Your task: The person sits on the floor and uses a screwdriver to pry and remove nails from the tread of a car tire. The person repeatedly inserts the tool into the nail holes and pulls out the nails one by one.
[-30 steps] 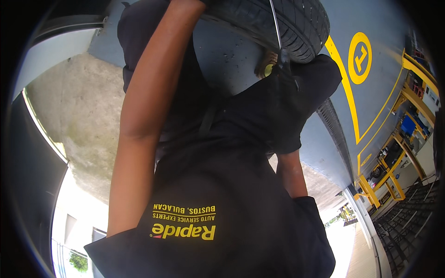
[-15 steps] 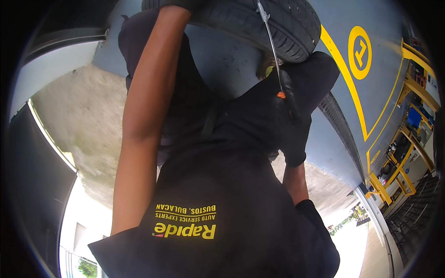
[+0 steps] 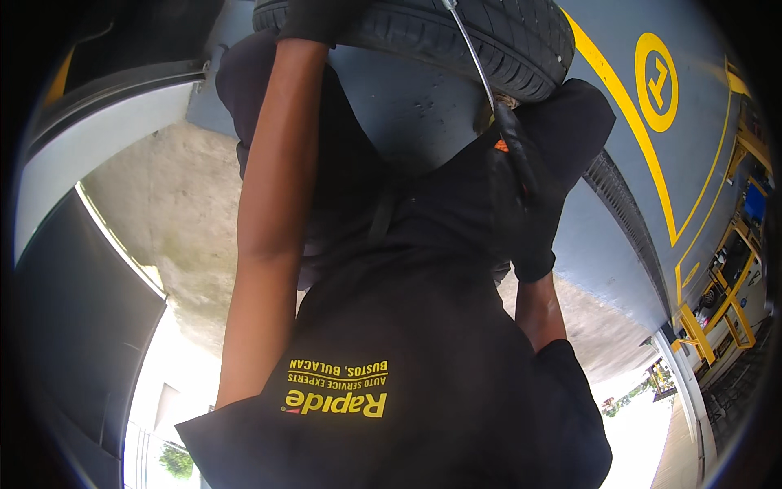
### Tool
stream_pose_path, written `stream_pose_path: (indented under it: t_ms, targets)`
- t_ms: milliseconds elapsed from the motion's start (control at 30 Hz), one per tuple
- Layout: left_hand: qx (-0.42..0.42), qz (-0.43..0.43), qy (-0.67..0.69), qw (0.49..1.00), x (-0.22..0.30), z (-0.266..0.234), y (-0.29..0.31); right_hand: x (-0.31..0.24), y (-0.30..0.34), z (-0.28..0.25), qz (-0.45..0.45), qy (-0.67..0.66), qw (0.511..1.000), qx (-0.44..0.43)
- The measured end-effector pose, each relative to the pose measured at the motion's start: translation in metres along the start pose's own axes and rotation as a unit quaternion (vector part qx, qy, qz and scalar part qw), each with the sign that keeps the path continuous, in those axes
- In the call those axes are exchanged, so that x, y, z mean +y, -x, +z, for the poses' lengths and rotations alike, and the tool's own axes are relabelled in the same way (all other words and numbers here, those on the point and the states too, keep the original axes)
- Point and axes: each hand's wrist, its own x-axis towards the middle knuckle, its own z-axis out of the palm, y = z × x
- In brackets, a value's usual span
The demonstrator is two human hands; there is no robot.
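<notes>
My right hand, in a black glove, is closed round the handle of a hand tool above my right thigh. A long thin metal shaft and a bit of orange on the handle show; the far end lies at the top edge, too cut off to tell its kind. Behind the shaft a black tyre spans the top of the view between my knees. At the tyre's left part is my left hand, also in a black glove. Its fingers blend into the dark rubber and the frame edge.
The grey floor bears yellow lines and a round yellow mark to the right. Yellow metal frames with parts stand at the far right. A black grated strip crosses the floor. On the left is a dark panel.
My right hand and the tool have moved slightly up toward the tyre, and more of the shaft's end is out of view. The whole view has shifted a little; my left hand stays at the tyre.
</notes>
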Motion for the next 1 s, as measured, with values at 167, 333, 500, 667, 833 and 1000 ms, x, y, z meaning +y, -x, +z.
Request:
stream_pose_path:
  t_ms: [167,333,500,667,833,1000]
  targets:
    - [0.018,-0.016,0.019,1.000,0.002,0.001,0.000,0.003,-0.007,0.002,-0.010,-0.006,1.000,-0.006]
    - [-0.025,-0.042,0.030,0.998,0.003,-0.001,-0.003,0.005,-0.004,0.007,0.017,0.010,1.000,0.007]
    - [0.022,-0.010,0.018,1.000,-0.002,0.001,-0.001,0.002,-0.005,0.010,-0.039,0.197,0.980,-0.009]
    - [-0.011,-0.028,0.023,0.999,0.001,-0.002,0.001,0.015,0.023,0.009,-0.051,0.281,0.958,-0.031]
    - [-0.016,-0.037,0.013,0.999,0.003,-0.005,0.002,-0.002,0.034,-0.008,-0.007,0.173,0.984,-0.044]
    - [0.046,0.009,0.025,0.999,-0.005,0.005,0.001,-0.004,0.024,-0.007,0.105,-0.012,0.994,-0.026]
